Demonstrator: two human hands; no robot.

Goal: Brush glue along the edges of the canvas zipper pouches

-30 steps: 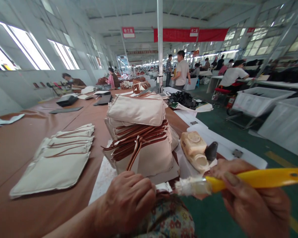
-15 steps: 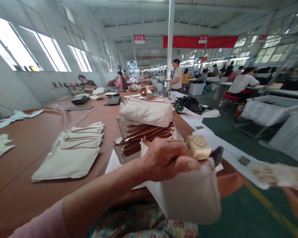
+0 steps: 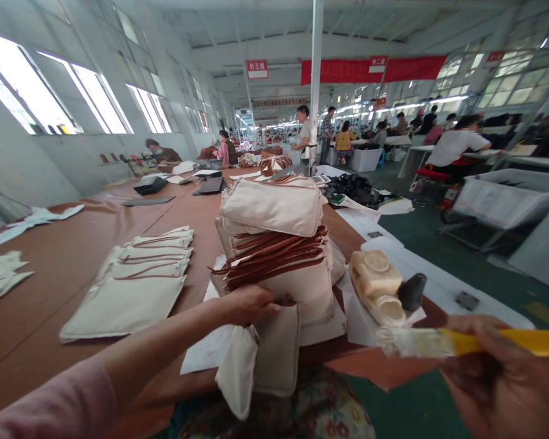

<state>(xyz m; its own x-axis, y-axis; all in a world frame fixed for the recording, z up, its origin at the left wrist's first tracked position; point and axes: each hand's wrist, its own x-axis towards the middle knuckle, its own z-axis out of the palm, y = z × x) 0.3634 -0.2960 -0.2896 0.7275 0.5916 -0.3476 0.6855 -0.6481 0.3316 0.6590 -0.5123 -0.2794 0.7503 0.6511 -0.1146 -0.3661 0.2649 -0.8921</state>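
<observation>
My left hand (image 3: 251, 305) is closed on the top edge of a cream fabric pouch (image 3: 277, 350), which hangs over the table's front edge above my lap. In my right hand (image 3: 494, 372) is a brush (image 3: 466, 342) with a yellow handle, its pale, caked bristles pointing left. Just behind the pouch rises a pile of cream pouches (image 3: 272, 207) with brown edging. Left of the brush tip stand a yellowed plastic container (image 3: 375, 274) with an open mouth and a dark cone-shaped piece (image 3: 412, 291).
Overlapping cream pouches (image 3: 123, 302) lie on the brown table (image 3: 32, 332) to the left. Black material (image 3: 354, 190) is heaped behind the container. White bins (image 3: 512, 192) stand on the green floor at the right. Several people work further back.
My left hand has moved left and down with the pouch, uncovering the container. My right hand has come leftward into view with the brush.
</observation>
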